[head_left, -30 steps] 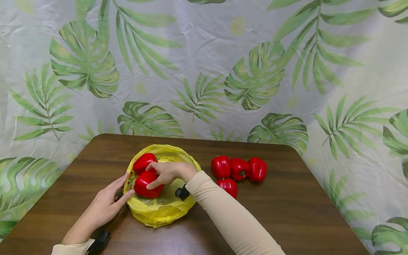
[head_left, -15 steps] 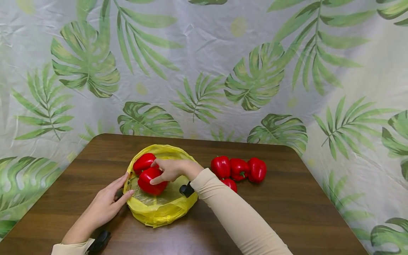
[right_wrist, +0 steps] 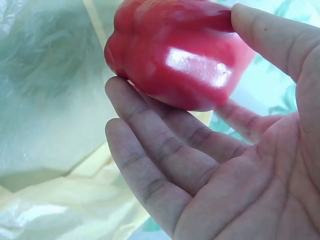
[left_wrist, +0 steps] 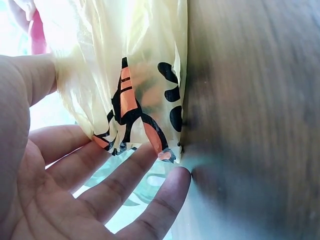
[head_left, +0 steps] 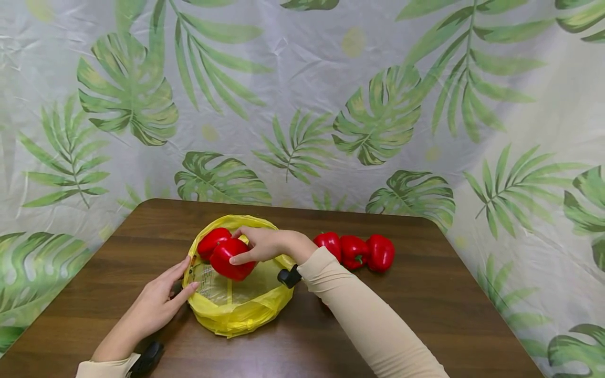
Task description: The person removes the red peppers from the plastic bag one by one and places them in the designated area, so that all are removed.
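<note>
A yellow plastic bag (head_left: 231,315) with its top rolled open stands on the table. My right hand (head_left: 264,245) holds a red bell pepper (head_left: 229,262) over the bag's opening, thumb on one side and fingers on the other. The right wrist view shows this same pepper (right_wrist: 175,60) between thumb and fingers. A second red bell pepper (head_left: 212,241) lies inside the bag on its left side. With extended fingers, my left hand (head_left: 158,296) rests against the bag's left wall. Close up in the left wrist view, that wall (left_wrist: 135,100) bears an orange and black print.
To the right of the bag sit a red pepper (head_left: 329,244), a middle one (head_left: 353,252) with its green stem showing, and an outer one (head_left: 381,253). My right sleeve crosses the wooden table (head_left: 425,315). A leaf-patterned cloth (head_left: 302,105) hangs behind.
My right hand has lifted the bell pepper up and to the right from the bag's bottom. The right forearm now covers the nearest pepper outside. My left hand has stayed in place.
</note>
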The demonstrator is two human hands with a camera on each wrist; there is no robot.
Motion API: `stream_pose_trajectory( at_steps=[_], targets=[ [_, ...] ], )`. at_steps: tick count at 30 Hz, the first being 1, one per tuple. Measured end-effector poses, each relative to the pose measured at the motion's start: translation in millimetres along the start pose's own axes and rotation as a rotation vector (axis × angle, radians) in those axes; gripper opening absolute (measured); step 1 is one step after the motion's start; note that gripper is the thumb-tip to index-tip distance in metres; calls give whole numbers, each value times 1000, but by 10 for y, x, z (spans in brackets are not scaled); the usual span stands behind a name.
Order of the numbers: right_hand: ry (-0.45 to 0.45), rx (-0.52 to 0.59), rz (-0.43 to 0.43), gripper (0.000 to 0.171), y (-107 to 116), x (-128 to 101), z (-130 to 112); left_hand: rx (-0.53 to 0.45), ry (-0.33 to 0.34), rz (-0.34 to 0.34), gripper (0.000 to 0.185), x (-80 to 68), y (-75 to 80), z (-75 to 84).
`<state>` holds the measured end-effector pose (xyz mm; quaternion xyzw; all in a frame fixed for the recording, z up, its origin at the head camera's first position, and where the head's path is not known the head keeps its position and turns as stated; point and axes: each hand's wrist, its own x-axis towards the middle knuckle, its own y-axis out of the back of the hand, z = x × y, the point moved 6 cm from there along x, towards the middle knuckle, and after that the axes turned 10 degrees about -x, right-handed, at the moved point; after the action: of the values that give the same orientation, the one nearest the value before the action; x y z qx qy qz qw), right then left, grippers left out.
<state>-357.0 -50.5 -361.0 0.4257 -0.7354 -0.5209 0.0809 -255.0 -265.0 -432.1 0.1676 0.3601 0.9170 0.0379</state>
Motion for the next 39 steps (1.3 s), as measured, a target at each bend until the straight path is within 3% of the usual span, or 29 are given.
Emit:
stream_pose_trajectory(
  at_steps=[25, 39],
  targets=[
    [-14, 8, 61, 69, 203, -565, 256, 7, 1, -6, 71, -5, -11, -21],
    [9, 70, 109, 67, 261, -909, 410, 12, 3, -12, 71, 6, -8, -14]
  ],
)
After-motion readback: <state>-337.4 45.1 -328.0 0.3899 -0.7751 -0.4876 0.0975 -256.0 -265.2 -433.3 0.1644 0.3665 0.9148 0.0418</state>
